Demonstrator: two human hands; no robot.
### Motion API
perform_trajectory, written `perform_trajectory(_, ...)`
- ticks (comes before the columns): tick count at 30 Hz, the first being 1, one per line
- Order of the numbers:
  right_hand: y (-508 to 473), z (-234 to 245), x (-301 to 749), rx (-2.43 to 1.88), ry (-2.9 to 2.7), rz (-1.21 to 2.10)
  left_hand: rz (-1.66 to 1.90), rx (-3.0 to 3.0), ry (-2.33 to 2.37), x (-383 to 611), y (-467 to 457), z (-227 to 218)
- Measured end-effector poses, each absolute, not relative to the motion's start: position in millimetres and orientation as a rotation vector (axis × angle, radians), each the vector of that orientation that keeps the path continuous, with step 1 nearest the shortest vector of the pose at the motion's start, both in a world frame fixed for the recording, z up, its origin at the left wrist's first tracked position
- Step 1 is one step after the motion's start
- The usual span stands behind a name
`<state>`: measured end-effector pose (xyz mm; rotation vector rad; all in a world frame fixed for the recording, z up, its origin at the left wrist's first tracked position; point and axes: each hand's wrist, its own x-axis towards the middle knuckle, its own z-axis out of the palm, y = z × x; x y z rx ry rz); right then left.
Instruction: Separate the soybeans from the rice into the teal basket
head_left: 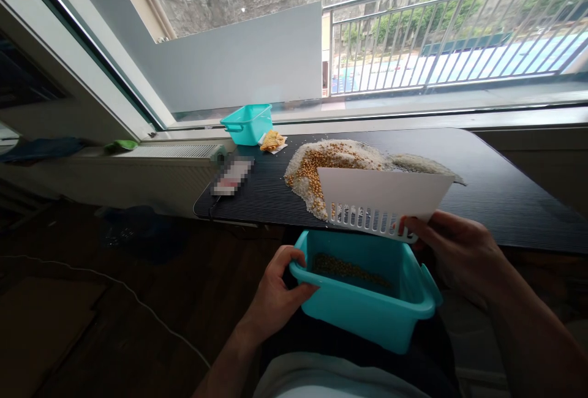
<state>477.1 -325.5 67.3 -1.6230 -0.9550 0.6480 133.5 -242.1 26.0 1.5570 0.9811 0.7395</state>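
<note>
My left hand [281, 292] grips the left rim of a teal plastic bin [362, 312], just below the table's front edge. Small greenish grains [344, 268] lie along the bin's bottom. In my right hand [459, 251] is a white slotted plastic sheet [386, 193], held at its lower right corner above the bin's far rim. Behind the sheet spreads a pile of white rice-like grains [301, 165] mixed with yellow kernels [316, 162]. Greenish grains [413, 162] form the pile's right end. The sheet hides part of the pile.
A smaller teal bin [248, 125] stands at the back left of the dark table [496, 202]. Beside it a yellowish lump [272, 141] lies on white paper. A blurred phone-like object [233, 176] with a cable is at the left edge. A radiator [169, 171] adjoins the table.
</note>
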Motion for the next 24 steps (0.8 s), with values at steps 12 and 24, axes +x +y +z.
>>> perform_trajectory(12,-318,56,465,-1.626,-1.029,0.651,0.744,1.608,0.979,132,-241,24)
perform_trajectory(24,-329,32,503,-1.689,-0.811,0.428,0.737,1.638,0.967,130,-239,30)
